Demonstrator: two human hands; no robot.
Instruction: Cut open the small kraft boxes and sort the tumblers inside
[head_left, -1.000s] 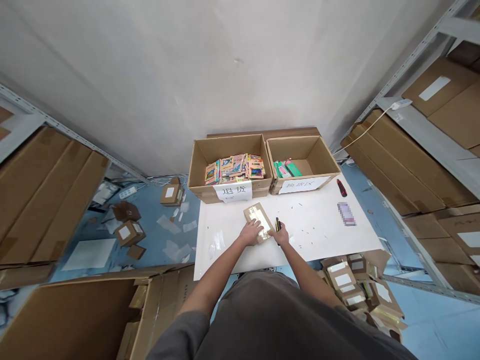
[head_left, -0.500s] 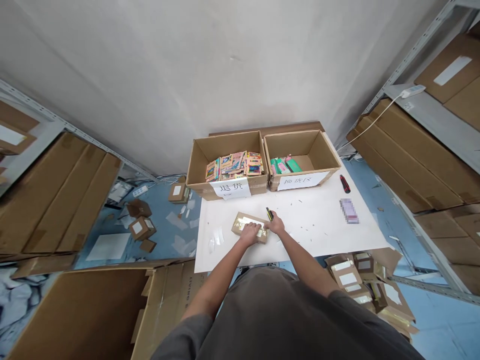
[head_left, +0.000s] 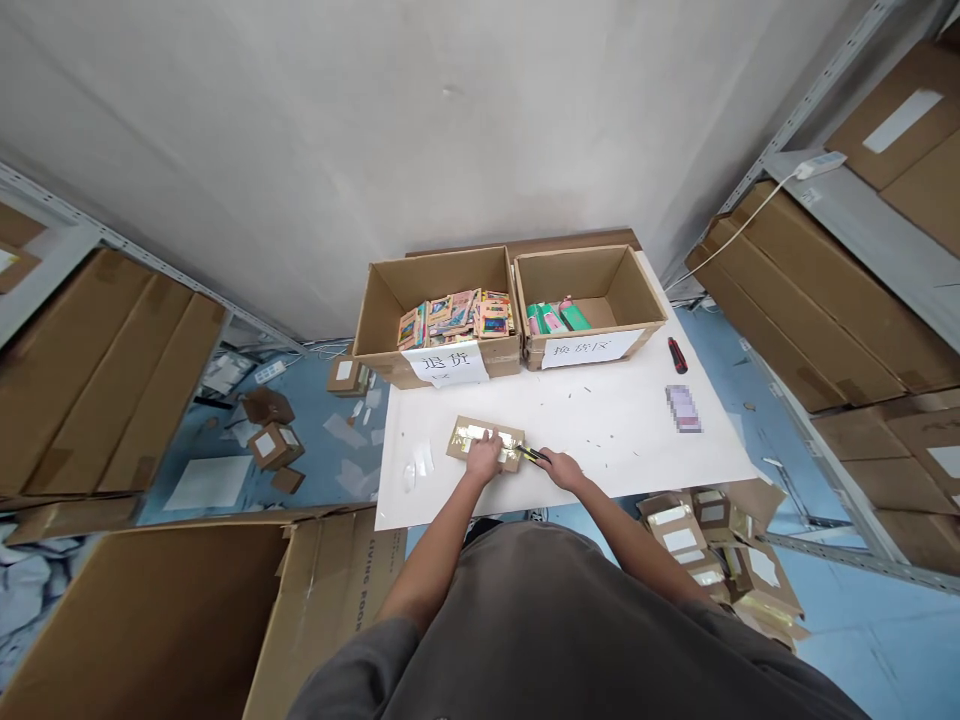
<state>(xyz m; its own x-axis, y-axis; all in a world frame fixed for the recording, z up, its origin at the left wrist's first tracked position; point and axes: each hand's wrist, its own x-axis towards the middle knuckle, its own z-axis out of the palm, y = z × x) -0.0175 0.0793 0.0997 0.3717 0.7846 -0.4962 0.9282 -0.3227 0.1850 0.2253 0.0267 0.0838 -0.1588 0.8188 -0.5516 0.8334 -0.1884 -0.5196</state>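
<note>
A small cardboard box (head_left: 459, 437), sealed with shiny tape, lies on the white table top (head_left: 645, 455). My left hand (head_left: 484, 455) holds it from above, with the fingers over its taped top and near edge. My right hand (head_left: 562, 470) is closed round a yellow and black utility knife (head_left: 533, 454). The knife points left, its tip at the right end of the box; whether the blade is in the tape is too small to tell.
Behind stand two open cartons, one with colourful packs (head_left: 457, 318), one with green and pink packs (head_left: 559, 317). A red utility knife (head_left: 677, 355) and a blurred purple item (head_left: 683, 409) lie right. Plastic scraps (head_left: 420, 462) lie left. Parcels (head_left: 679, 535) are piled below the table's right side.
My right hand has turned the utility knife from pointing away to pointing left, onto the box's right end. My left hand stays on the box. The whole view has shifted slightly.
</note>
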